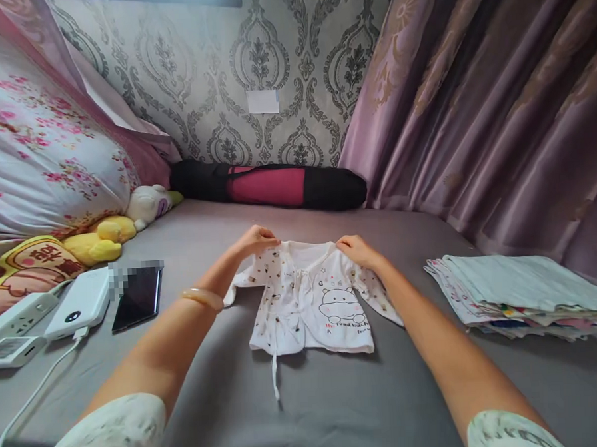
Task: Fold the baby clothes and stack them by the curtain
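Observation:
A small white baby shirt lies spread on the grey bed sheet, front side up, with a cartoon hippo print and a tie string hanging from its lower edge. My left hand pinches its shoulder at the left of the neckline. The opposite shoulder is held in the fingers of my right hand. Both sleeves reach outward, partly hidden by my hands and right forearm. A light bangle circles my left wrist.
On the right lies a stack of folded cloths. To the left are a dark phone, a white power bank with a cable, a power strip and plush toys. A black and red long bag rests along the wall.

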Motion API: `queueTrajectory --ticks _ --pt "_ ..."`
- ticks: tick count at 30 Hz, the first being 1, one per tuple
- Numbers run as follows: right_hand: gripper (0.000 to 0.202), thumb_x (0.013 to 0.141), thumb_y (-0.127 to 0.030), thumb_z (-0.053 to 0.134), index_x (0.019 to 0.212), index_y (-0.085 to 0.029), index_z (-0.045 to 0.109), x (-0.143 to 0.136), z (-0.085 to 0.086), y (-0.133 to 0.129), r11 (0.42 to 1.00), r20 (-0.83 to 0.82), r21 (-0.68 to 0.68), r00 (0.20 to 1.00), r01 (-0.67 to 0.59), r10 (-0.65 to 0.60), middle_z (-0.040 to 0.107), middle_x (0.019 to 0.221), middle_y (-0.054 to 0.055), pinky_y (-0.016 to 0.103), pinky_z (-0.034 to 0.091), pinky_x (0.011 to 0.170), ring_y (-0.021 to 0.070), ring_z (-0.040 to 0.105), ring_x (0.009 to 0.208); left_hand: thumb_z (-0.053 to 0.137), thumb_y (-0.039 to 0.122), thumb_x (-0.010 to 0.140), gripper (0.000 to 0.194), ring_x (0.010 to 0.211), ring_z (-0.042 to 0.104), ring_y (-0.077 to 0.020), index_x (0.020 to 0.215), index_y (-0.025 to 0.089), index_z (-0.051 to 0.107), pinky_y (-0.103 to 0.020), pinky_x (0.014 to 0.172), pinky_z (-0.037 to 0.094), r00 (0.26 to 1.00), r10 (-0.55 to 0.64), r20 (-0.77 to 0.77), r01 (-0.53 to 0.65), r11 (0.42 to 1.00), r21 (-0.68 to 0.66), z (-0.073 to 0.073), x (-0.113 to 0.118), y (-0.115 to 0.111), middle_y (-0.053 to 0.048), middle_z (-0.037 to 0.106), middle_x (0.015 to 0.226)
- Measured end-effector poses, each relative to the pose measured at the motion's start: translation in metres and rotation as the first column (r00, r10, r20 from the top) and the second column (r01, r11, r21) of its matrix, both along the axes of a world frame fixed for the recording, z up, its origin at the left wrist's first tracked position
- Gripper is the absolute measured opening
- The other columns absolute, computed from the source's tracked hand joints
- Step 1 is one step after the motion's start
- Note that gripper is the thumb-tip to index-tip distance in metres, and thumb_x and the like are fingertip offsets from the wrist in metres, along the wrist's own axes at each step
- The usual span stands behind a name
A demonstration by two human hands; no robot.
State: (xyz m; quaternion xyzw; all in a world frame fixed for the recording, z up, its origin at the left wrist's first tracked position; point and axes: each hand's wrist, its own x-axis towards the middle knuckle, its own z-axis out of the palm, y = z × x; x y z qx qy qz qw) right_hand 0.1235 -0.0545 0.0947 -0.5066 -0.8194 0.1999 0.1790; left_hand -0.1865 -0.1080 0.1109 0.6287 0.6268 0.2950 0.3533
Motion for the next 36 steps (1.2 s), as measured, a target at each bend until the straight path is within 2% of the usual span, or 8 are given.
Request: queueTrajectory --ticks 1,3,6,9,15,23,27,36 --pt "0.024 0.090 -0.021 0.047 0.086 -0.015 0.070 -0.002 -0.013 0.002 1.000 0.047 0.010 0.999 0.014 -0.014 0.071 0.085 0.004 0.022 0.043 0.072 0.0163 0.061 0.081 0.066 0.041 0.068 0.030 0.049 0.047 -0.0100 0.073 0.012 0.071 -0.020 0.044 0.033 0.999 0.027 -0.037 -0.027 1.000 0.006 -0.015 0.002 0.006 0.001 0.055 0.054" --pt "0.026 0.092 -0.023 0.045 0.094 -0.017 0.071 -0.004 -0.030 0.003 0.999 0.108 0.009 0.993 0.040 -0.040 0.072 0.094 0.006 0.023 0.042 0.075 0.0177 0.062 0.087 0.062 0.038 0.071 0.027 0.055 0.053 -0.0129 0.075 0.013 0.072 -0.021 0.049 0.038 0.986 0.056 -0.154 -0.054 0.998 0.016 -0.035 0.006 0.013 -0.002 0.061 0.060" --pt "0.029 0.095 -0.025 0.042 0.102 -0.019 0.069 -0.005 -0.038 0.002 0.998 0.153 -0.022 0.987 0.050 -0.047 0.071 0.104 0.007 0.023 0.042 0.078 0.0188 0.062 0.095 0.058 0.036 0.076 0.027 0.068 0.060 -0.0167 0.078 0.013 0.073 -0.023 0.058 0.042 0.940 0.052 -0.338 -0.042 0.998 0.039 -0.047 0.009 0.020 -0.005 0.067 0.070" --pt "0.032 0.096 -0.026 0.038 0.104 -0.019 0.069 -0.009 -0.037 0.002 0.998 0.182 -0.044 0.983 0.045 -0.036 0.070 0.108 0.008 0.024 0.041 0.079 0.0192 0.061 0.099 0.053 0.039 0.081 0.033 0.075 0.063 -0.0186 0.084 0.013 0.073 -0.023 0.063 0.044 0.905 0.005 -0.425 0.010 0.999 0.035 -0.050 0.012 0.026 -0.007 0.071 0.078" --pt "0.029 0.097 -0.030 0.041 0.102 -0.019 0.067 -0.017 -0.038 -0.001 0.999 0.245 -0.016 0.969 0.032 -0.027 0.068 0.110 0.009 0.025 0.039 0.080 0.0204 0.060 0.100 0.055 0.041 0.082 0.032 0.081 0.065 -0.0188 0.090 0.016 0.073 -0.022 0.068 0.046 0.873 -0.086 -0.481 0.114 0.993 0.029 -0.058 0.022 0.027 -0.007 0.073 0.088" --pt "0.029 0.102 -0.036 0.031 0.106 -0.023 0.056 -0.012 -0.043 0.003 0.994 0.316 0.105 0.948 -0.008 -0.025 0.066 0.113 0.008 0.029 0.037 0.072 0.0222 0.062 0.093 0.038 0.043 0.095 0.036 0.093 0.065 -0.0227 0.104 0.020 0.065 -0.026 0.071 0.044 0.778 -0.026 -0.627 0.137 0.982 0.129 -0.053 0.028 0.023 -0.009 0.072 0.101" --pt "0.030 0.103 -0.036 0.027 0.110 -0.022 0.053 -0.014 -0.039 0.017 0.991 0.404 0.132 0.914 -0.032 -0.024 0.066 0.114 0.010 0.030 0.037 0.072 0.0240 0.063 0.094 0.030 0.045 0.098 0.039 0.094 0.065 -0.0235 0.105 0.021 0.060 -0.027 0.071 0.042 0.717 -0.010 -0.697 0.151 0.978 0.141 -0.050 0.024 0.038 -0.010 0.071 0.102" --pt "0.029 0.104 -0.036 0.027 0.113 -0.021 0.050 -0.025 -0.034 0.059 0.994 0.515 0.094 0.857 -0.063 0.006 0.064 0.120 0.012 0.032 0.039 0.078 0.0249 0.064 0.100 0.026 0.046 0.100 0.041 0.097 0.065 -0.0240 0.104 0.019 0.057 -0.028 0.076 0.041 0.591 -0.027 -0.806 0.233 0.963 0.139 -0.054 0.015 0.088 -0.013 0.069 0.105"
